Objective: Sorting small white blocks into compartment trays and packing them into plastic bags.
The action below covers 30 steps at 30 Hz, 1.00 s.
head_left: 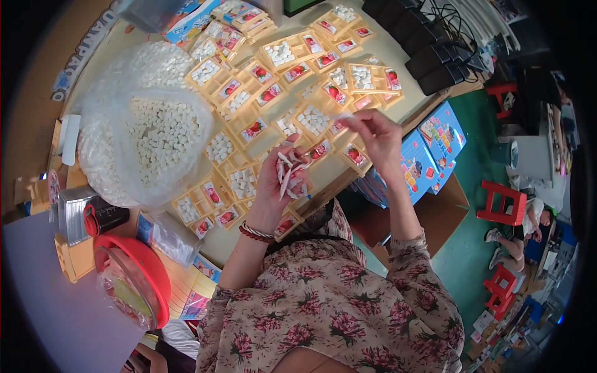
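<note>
Mid-left of frame we log one clear bag of white cubes [163,133] on the tabletop [407,93]. Centre: left hand [278,180], grip clamped on a fan of small sachets [291,174], long axes roughly upright; count unclear. Right of centre: right hand [376,133] pinches one sachet [344,116], long axis lying left-right, above the tan trays [292,93].

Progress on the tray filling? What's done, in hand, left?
Done: most yellow trays hold white cubes and a red-printed packet. In hand: left hand grips a packet bundle; right hand pinches one packet. Left: a few near compartments look empty; the cube bag is still well filled.
</note>
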{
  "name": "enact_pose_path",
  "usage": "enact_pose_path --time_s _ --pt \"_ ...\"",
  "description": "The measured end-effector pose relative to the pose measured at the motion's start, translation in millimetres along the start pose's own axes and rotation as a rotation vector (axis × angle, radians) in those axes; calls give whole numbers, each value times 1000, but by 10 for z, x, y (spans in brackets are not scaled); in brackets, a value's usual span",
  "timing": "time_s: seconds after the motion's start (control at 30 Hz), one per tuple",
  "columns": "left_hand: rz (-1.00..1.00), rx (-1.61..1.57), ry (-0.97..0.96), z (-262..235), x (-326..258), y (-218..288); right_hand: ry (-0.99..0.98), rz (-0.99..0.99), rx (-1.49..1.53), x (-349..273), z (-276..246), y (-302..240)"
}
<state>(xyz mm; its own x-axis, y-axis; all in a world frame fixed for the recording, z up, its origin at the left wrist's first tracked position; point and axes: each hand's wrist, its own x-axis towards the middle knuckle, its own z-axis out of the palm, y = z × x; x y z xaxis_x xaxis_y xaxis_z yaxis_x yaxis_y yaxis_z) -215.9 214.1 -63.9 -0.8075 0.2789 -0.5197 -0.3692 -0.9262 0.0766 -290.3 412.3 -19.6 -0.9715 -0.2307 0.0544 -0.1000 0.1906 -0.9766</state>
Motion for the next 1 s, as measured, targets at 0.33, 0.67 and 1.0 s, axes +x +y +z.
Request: enact_pose_path --time_s 0.33,0.67,1.0 --pt "-30 -56 -87 46 -61 -14 397 220 -164 398 -473 616" --pt "-9 -57 -44 51 -92 -25 229 -345 -962 195 -358 706" --pt "109 170 102 -6 14 -181 -193 47 -132 -327 318 -299"
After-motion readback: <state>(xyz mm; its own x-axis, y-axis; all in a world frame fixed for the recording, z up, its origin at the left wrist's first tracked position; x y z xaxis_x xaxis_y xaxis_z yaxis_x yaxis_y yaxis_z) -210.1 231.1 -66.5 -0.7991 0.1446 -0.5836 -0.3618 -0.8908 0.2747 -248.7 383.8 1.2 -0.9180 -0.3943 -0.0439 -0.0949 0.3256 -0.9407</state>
